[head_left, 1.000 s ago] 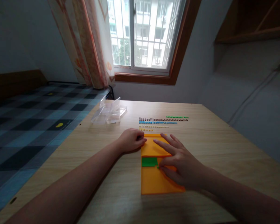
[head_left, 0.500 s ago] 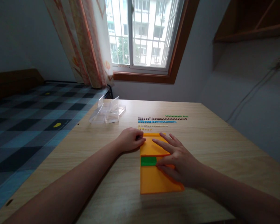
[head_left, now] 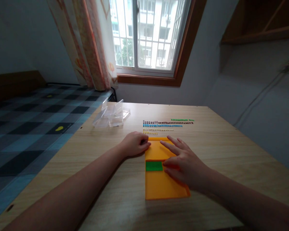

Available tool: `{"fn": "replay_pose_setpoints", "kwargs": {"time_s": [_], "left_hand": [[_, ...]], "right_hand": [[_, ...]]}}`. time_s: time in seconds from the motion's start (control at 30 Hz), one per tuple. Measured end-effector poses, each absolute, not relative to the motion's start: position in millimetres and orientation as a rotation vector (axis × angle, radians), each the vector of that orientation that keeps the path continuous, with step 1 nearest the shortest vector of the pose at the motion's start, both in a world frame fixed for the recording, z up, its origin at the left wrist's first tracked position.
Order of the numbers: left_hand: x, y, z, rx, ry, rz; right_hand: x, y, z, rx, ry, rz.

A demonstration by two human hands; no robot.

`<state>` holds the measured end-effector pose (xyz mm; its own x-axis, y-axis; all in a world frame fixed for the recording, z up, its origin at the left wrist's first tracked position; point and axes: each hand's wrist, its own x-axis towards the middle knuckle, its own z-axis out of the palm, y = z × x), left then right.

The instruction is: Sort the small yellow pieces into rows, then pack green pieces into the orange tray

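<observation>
From the head camera, we look across a pale wooden table [head_left: 106, 179] toward a barred window [head_left: 154, 35], with a patterned curtain [head_left: 86, 41] and a checked bed [head_left: 45, 118] off to the left. Clear plastic boxes [head_left: 114, 117] stand near the table's far left corner, and rows of tiny coloured pieces [head_left: 162, 125] lie just beyond the orange tray [head_left: 167, 189] in front of us. The tray points away from us lengthwise, with a raised divider across it. In its nearer, larger compartment we see the green slab [head_left: 154, 166], flat, tucked into the far left corner along the divider; its long axis runs left to right, crosswise to the tray. Our right hand [head_left: 186, 163] is the nearer one: thumb and index finger are slightly parted just beside the slab's right end, so the slab lies directly to the left of those tips. We see nothing between them, though we cannot tell whether either tip touches the green edge. The other right fingers fan out over the farther compartment. Our left hand [head_left: 135, 143] is curled at the tray's far left corner, thumb at the rim; we cannot tell whether it grips the wall or merely steadies it.
</observation>
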<state>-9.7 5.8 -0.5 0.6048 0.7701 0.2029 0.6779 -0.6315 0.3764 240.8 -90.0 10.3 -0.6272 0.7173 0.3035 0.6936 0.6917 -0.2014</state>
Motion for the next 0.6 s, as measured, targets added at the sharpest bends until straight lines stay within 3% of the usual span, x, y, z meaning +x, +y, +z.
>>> {"fn": "replay_pose_setpoints", "kwargs": {"time_s": [0.6], "left_hand": [[-8.8,5.1,2.0,2.591,1.201,0.49]], "right_hand": [[238.7,-88.9,4.6,-1.146,-2.543,0.053]]}}
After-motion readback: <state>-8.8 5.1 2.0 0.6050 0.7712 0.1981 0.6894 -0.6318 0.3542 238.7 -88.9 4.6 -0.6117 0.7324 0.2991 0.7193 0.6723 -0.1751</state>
